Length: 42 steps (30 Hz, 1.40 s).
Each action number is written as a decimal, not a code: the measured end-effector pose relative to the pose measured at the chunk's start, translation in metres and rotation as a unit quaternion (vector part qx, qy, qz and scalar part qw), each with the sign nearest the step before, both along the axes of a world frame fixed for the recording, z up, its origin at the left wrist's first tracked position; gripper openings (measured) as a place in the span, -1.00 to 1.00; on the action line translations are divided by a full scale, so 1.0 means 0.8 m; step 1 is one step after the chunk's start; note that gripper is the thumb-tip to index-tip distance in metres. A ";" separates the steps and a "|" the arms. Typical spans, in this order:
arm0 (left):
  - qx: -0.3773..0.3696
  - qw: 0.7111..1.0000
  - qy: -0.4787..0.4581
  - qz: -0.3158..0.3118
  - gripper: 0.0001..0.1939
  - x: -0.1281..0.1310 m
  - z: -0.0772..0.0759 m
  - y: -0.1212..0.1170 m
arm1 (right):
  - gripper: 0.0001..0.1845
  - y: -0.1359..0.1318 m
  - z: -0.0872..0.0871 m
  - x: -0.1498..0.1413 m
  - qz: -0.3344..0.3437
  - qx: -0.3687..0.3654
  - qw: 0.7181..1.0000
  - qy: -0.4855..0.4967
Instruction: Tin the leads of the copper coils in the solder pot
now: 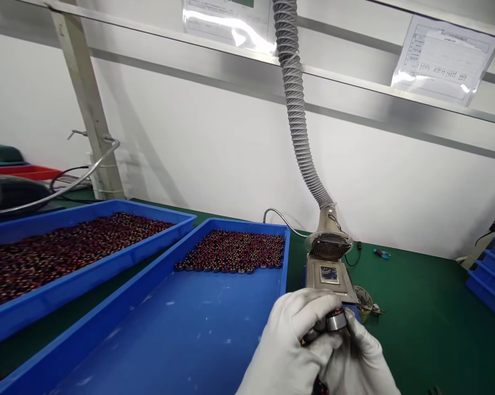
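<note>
Both my hands wear white gloves and meet low in the picture, right of the middle. My left hand is closed around a small round coil part with a silver band and dark red winding. My right hand is closed too, its fingers pressed against the same part from the right. Just behind my hands stands a small metal solder pot with a round grille above it. A grey ribbed extraction hose rises from it to the top of the picture.
A blue tray in front holds several rows of dark red coils at its far end. A second blue tray at the left is full of coils. Green mat covers the bench; blue bins stack at the right edge.
</note>
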State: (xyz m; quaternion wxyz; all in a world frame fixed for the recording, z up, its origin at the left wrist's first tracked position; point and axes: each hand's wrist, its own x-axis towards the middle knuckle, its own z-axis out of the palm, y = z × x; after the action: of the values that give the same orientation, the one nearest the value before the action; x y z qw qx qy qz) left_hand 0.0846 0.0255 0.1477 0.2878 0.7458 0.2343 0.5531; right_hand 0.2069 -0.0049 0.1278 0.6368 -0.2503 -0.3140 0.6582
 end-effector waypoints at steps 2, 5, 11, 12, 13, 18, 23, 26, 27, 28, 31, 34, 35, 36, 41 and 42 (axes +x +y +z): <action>-0.047 0.996 -0.059 -0.049 -0.68 0.002 0.007 0.001 | -0.75 -0.001 0.001 -0.001 0.000 -0.007 1.000 0.002; -0.150 0.973 -0.140 -0.106 -0.89 0.002 0.012 0.005 | -0.73 0.001 0.001 -0.002 0.004 -0.005 1.000 -0.006; -0.245 0.916 -0.309 -0.070 -0.96 -0.016 0.002 0.013 | -0.73 0.005 -0.002 0.004 0.026 0.016 0.999 -0.023; -0.264 0.918 -0.288 -0.069 -0.89 -0.020 0.003 0.013 | -0.73 0.005 -0.003 0.006 0.029 0.015 0.999 -0.021; -0.291 0.924 -0.239 -0.072 -0.82 -0.022 0.006 0.011 | -0.73 0.006 -0.004 0.008 0.030 0.014 0.999 -0.018; -0.298 0.940 -0.120 -0.115 -0.87 -0.010 0.022 -0.001 | -0.70 0.018 -0.015 0.021 0.042 0.026 0.998 -0.038; -0.279 0.923 -0.247 -0.098 -0.87 -0.007 0.015 -0.002 | -0.70 0.026 -0.024 0.021 0.032 0.052 0.995 -0.077; -0.274 0.906 -0.319 -0.056 -0.90 -0.017 0.012 0.000 | -0.71 0.023 -0.025 0.014 0.003 0.073 0.992 -0.099; -0.276 0.912 -0.300 -0.048 -0.87 -0.020 0.013 0.000 | -0.71 0.022 -0.025 0.012 -0.015 0.082 0.990 -0.115; -0.280 0.925 -0.252 -0.051 -0.83 -0.021 0.014 0.000 | -0.70 0.021 -0.025 0.010 -0.036 0.091 0.986 -0.132; -0.256 0.958 -0.098 -0.088 -0.81 -0.018 0.018 -0.002 | -0.71 0.022 -0.028 0.007 -0.097 0.108 0.974 -0.171; -0.146 0.982 -0.102 -0.066 -0.80 -0.014 0.016 -0.007 | -0.73 0.024 -0.032 0.011 -0.150 0.113 0.964 -0.186; -0.108 0.986 -0.116 -0.043 -0.80 -0.014 0.015 -0.009 | -0.73 0.024 -0.033 0.013 -0.175 0.114 0.959 -0.190; -0.076 0.989 -0.127 -0.023 -0.80 -0.016 0.015 -0.011 | -0.71 0.024 -0.034 0.014 -0.200 0.116 0.954 -0.192; -0.159 0.960 -0.224 0.044 -0.88 -0.020 0.019 -0.008 | -0.75 0.013 -0.031 -0.001 -0.376 0.188 0.872 -0.249; -0.217 0.951 -0.221 0.004 -0.88 -0.016 0.020 -0.005 | -0.78 0.010 -0.029 -0.007 -0.430 0.230 0.824 -0.289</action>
State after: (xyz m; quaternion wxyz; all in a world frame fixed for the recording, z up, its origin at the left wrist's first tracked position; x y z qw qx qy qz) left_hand 0.0716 0.0215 0.1638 0.4854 0.5230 0.2824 0.6412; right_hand 0.2013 0.0032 0.1043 0.7745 -0.3853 -0.4862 0.1237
